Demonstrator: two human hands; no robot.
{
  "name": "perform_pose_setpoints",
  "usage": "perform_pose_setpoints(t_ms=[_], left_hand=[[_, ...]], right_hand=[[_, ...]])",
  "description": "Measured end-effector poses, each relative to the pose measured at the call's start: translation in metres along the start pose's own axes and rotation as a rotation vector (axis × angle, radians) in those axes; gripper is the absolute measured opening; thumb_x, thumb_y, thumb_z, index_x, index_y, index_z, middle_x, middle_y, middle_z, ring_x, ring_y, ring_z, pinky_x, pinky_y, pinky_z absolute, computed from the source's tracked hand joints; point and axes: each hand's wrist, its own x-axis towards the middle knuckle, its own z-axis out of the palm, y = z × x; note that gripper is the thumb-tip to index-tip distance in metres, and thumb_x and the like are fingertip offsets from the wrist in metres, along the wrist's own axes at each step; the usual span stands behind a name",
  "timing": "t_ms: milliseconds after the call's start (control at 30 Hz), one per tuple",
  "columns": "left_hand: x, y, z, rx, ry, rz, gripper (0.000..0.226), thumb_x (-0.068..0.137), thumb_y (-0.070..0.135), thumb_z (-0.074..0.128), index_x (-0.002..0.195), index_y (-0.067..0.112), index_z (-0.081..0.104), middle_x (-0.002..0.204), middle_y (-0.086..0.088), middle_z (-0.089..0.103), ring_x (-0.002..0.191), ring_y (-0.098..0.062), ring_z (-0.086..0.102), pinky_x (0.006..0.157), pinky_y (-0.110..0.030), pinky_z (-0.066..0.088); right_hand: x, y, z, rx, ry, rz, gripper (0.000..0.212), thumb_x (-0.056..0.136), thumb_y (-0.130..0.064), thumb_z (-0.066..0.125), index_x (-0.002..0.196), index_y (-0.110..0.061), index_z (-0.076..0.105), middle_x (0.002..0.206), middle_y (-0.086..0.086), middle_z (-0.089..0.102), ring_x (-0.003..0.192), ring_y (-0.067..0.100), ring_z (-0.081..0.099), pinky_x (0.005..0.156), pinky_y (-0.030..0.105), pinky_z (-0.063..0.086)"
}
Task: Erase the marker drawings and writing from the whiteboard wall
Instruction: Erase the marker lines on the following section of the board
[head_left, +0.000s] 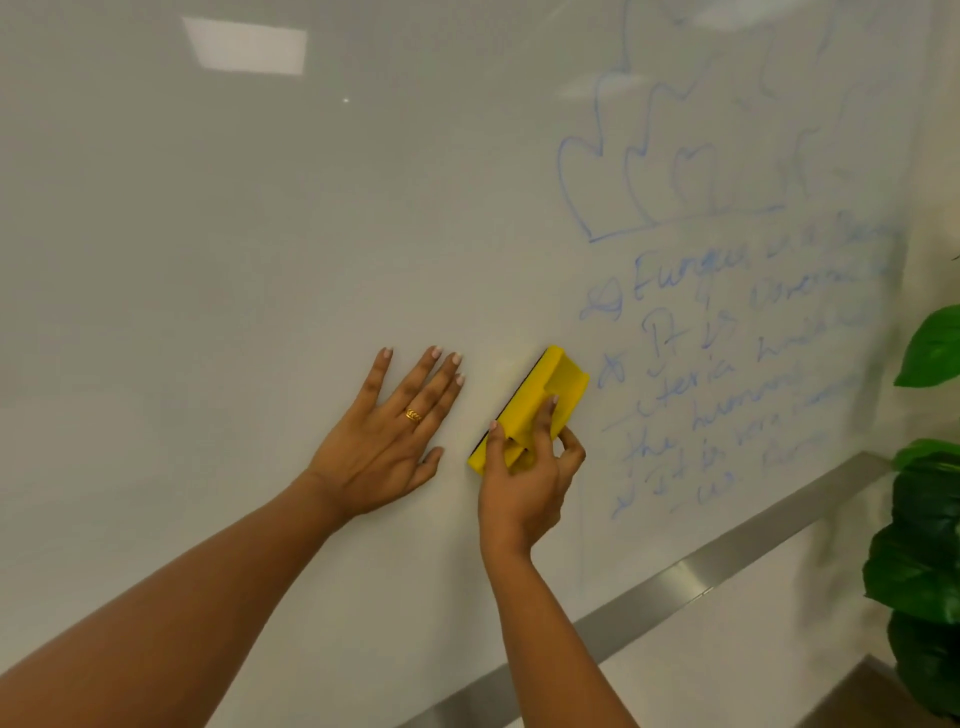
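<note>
A white whiteboard wall fills the view. Blue marker drawings of rounded shapes sit at the upper right, with several lines of blue handwriting below them. My right hand grips a yellow eraser whose dark felt side lies against the board, just left of the writing. My left hand, wearing a gold ring, rests flat on the board with fingers spread, to the left of the eraser.
A metal strip runs along the board's lower edge, sloping up to the right. A green leafy plant stands at the right edge of the view. A ceiling light reflects on the board at the upper left.
</note>
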Motion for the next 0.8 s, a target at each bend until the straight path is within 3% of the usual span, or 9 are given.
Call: perform_pose_setpoints(t_ms=[500, 667, 800], left_hand=[[-0.024, 0.044, 0.018, -0.027, -0.01, 0.005, 0.067, 0.093, 0.042, 0.025, 0.148, 0.005, 0.019, 0.155, -0.02, 0.014, 0.143, -0.035, 0.012, 0.112, -0.061, -0.003], [-0.029, 0.05, 0.023, -0.008, -0.002, 0.049, 0.066, 0.095, 0.042, 0.023, 0.149, 0.005, 0.017, 0.155, -0.02, 0.01, 0.143, -0.034, 0.011, 0.112, -0.061, -0.005], [-0.031, 0.051, 0.025, -0.001, 0.023, 0.065, 0.065, 0.096, 0.041, 0.024, 0.149, 0.004, 0.018, 0.155, -0.021, 0.013, 0.143, -0.035, 0.012, 0.111, -0.062, 0.001]], right_hand=[[-0.026, 0.109, -0.022, 0.073, 0.125, 0.457, 0.061, 0.083, -0.028, 0.067, 0.139, -0.028, 0.041, 0.132, 0.009, 0.04, 0.102, 0.029, 0.055, 0.077, 0.028, 0.036], [-0.034, 0.144, -0.028, 0.075, 0.138, 0.576, 0.064, 0.084, -0.019, 0.068, 0.14, -0.018, 0.039, 0.128, 0.021, 0.042, 0.114, 0.035, 0.049, 0.093, 0.037, 0.038], [-0.05, 0.164, -0.034, 0.046, 0.134, 0.727, 0.063, 0.086, -0.025, 0.065, 0.142, -0.023, 0.036, 0.132, 0.018, 0.047, 0.119, 0.041, 0.045, 0.095, 0.047, 0.038]])
